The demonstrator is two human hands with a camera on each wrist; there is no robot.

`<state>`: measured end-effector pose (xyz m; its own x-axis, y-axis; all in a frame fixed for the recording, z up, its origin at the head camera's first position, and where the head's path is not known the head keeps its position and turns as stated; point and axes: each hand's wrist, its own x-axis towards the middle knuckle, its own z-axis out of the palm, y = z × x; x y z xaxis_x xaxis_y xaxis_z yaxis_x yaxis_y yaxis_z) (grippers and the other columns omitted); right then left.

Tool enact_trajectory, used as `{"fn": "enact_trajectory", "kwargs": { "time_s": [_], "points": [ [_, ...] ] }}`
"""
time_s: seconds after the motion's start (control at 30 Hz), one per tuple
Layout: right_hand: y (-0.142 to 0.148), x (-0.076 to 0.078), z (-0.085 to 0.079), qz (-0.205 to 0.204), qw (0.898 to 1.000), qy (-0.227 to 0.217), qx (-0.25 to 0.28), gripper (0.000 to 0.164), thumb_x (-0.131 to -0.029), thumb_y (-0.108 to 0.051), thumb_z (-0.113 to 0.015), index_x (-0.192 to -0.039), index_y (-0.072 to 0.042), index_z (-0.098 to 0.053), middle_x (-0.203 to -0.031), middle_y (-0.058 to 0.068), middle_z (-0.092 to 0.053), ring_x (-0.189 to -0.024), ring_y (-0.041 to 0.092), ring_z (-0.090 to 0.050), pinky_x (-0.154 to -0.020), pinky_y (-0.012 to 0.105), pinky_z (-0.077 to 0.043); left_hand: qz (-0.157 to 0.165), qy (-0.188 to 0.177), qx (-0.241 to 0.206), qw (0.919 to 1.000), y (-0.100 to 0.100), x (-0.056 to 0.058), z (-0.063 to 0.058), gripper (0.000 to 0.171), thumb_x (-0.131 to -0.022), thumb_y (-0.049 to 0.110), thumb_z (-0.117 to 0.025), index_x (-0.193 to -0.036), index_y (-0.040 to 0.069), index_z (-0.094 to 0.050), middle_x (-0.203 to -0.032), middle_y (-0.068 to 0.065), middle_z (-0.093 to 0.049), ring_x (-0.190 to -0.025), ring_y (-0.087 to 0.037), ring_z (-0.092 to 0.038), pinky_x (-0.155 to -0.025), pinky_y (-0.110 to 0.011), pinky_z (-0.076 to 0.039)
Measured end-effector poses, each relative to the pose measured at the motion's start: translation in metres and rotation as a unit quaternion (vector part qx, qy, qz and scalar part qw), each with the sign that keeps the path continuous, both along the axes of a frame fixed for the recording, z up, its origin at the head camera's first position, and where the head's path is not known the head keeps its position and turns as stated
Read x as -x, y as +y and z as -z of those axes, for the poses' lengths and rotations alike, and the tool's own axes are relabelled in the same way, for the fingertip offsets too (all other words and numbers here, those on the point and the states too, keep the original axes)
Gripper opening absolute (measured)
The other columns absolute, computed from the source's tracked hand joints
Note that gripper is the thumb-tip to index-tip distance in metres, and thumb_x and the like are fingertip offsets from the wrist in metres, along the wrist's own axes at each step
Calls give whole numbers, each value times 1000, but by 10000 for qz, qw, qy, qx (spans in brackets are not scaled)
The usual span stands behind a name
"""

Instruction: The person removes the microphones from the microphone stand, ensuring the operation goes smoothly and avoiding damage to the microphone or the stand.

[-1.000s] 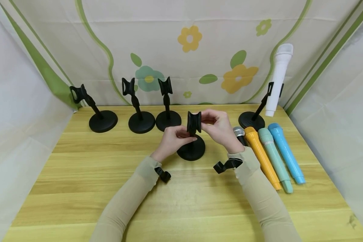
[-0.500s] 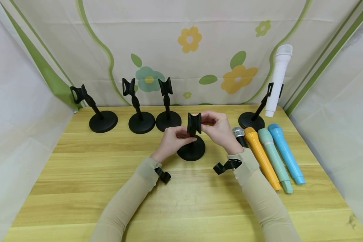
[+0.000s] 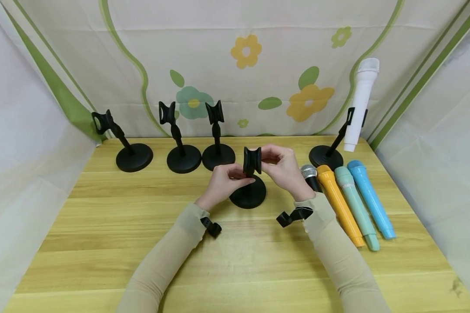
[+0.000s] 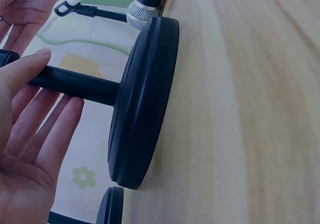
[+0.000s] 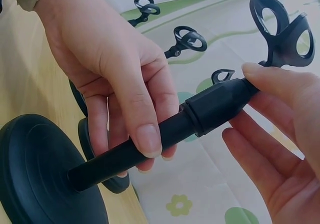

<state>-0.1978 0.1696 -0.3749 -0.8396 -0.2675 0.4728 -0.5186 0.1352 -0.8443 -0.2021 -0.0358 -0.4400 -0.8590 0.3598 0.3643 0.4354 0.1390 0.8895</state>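
Note:
A black desktop microphone stand (image 3: pixel 248 193) is in front of me at mid-table, its round base low and its clip (image 3: pixel 252 161) on top. My left hand (image 3: pixel 224 182) grips the pole (image 5: pixel 132 156), thumb on one side and fingers on the other, as the right wrist view shows. Just under the clip, my right hand (image 3: pixel 283 169) pinches the neck (image 5: pixel 250 86); its thumb (image 5: pixel 272 78) lies on top there. The clip has two curved, looped arms and holds nothing. Whether the base (image 4: pixel 145 103) rests fully flat on the table, I cannot tell.
Black stands (image 3: pixel 134 157) (image 3: pixel 184 158) (image 3: pixel 218 156) line the back left. At back right, another stand (image 3: pixel 326 156) holds a white microphone (image 3: pixel 361 104). Beside my right forearm lie black (image 3: pixel 310 174), orange (image 3: pixel 340 206), mint (image 3: pixel 356 208) and blue (image 3: pixel 371 198) microphones. A flowered cloth (image 3: pixel 141 26) hangs behind.

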Motion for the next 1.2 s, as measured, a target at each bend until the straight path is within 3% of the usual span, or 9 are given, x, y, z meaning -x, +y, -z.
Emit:
{"fn": "enact_trajectory", "kwargs": {
  "time_s": [0.3, 0.43, 0.8, 1.03, 1.2],
  "points": [
    [-8, -18, -21, 72, 10000, 11, 46, 19, -88, 13, -73, -107, 9, -73, -95, 17, -74, -87, 20, -71, -83, 33, -59, 54, -87, 30, 9999, 0, 1, 2, 19, -85, 18, -86, -100, 8, -79, -93, 0, -75, -82, -14, -73, -76, -32, -61],
    [-9, -19, -20, 72, 9999, 40, 59, 21, -87, 14, -73, -108, 9, -72, -95, 20, -73, -87, 21, -71, -82, 35, -60, 64, -154, 163, 9997, -1, 1, 4, 22, -85, 18, -86, -100, 5, -78, -92, 0, -75, -82, -14, -73, -76, -31, -61],
    [-10, -21, -20, 183, 9998, -54, 108, 21, -89, 12, -73, -109, 8, -73, -95, 18, -73, -86, 21, -71, -79, 33, -59, 129, -261, 398, 9988, -2, 2, 6, 17, -84, 16, -87, -97, 10, -78, -92, -1, -76, -83, -14, -73, -75, -31, -61],
    [-12, -26, -12, 357, 9983, -436, -114, 21, -89, 7, -76, -109, 8, -73, -98, 15, -74, -90, 27, -72, -80, 32, -60, 81, -225, 445, 9987, -3, 2, 6, 16, -85, 17, -86, -96, 10, -78, -92, 1, -76, -83, -12, -73, -75, -30, -60],
    [-12, -29, -3, 443, 9950, -826, -359, 24, -87, -3, -82, -110, 0, -76, -99, 10, -75, -90, 28, -72, -81, 32, -60, 147, -171, 468, 9986, -3, 2, 7, 15, -87, 16, -85, -98, 10, -77, -94, 2, -75, -83, -11, -73, -75, -29, -60]
  ]
}}
